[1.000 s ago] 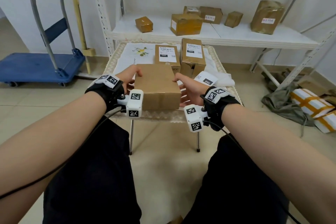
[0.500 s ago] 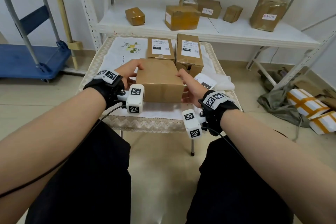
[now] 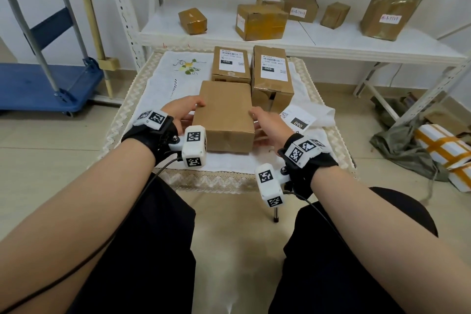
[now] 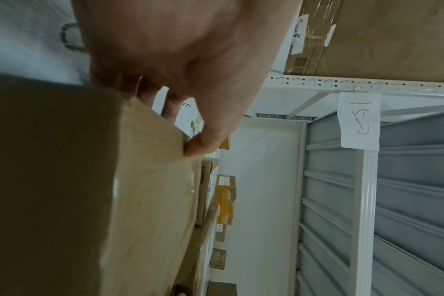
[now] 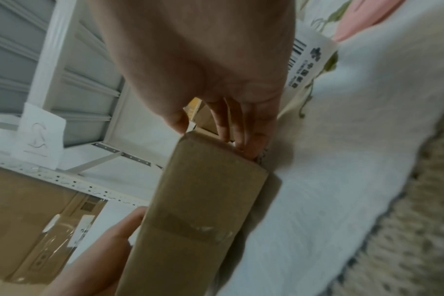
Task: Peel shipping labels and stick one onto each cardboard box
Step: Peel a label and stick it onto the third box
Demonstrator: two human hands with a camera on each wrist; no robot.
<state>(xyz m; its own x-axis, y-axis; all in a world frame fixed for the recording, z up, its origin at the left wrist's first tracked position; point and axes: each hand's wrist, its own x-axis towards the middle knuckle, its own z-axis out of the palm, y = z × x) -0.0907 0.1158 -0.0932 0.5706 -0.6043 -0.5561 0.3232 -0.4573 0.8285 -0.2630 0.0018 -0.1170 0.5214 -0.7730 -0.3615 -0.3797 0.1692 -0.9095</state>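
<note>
A plain, unlabelled cardboard box [image 3: 224,109] sits on the white cloth of the small table [image 3: 165,89], held between both hands. My left hand [image 3: 183,109] grips its left side, thumb on the top edge [image 4: 185,130]. On the right side my right hand [image 3: 265,122] holds it, thumb at the top corner and fingers along the side [image 5: 216,128]. Two boxes with white labels [image 3: 230,64] [image 3: 272,71] stand just behind it. A loose label sheet [image 3: 297,120] printed "060" lies on the cloth to the right of my right hand.
A white shelf [image 3: 331,41] behind the table carries several taped brown parcels. A blue platform trolley [image 3: 43,86] stands at the left. On the floor at the right lie a grey-green cloth [image 3: 407,145] and white parcels with orange tape [image 3: 448,150].
Both hands have carried the plain box away from the table's near edge and farther onto the cloth, close to the two labelled boxes. The grip on both sides is the same.
</note>
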